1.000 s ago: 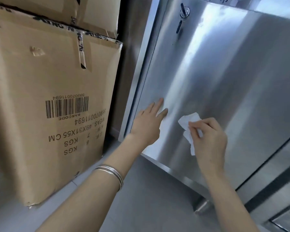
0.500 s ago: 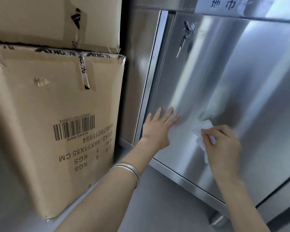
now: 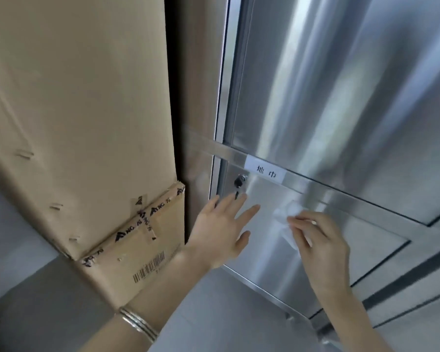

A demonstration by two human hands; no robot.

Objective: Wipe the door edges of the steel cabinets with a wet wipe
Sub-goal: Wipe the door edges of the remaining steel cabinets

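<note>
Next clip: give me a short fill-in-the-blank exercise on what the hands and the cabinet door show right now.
The right hand pinches a white ____ on the lower cabinet door.
The silver bangle sits on the ____ wrist.
The key hangs from the door's ____, just above the fingertips of the left hand.
Missing words: wet wipe; left; lock.

The left grip (image 3: pixel 219 232) lies spread flat on the lower steel door (image 3: pixel 264 260), with the key lock (image 3: pixel 240 181) at its 12 o'clock. At its 3 o'clock, the right grip (image 3: pixel 320 245) pinches a white wet wipe (image 3: pixel 287 214) against the door. Cardboard boxes (image 3: pixel 74 123) stand at 9 o'clock.
</note>
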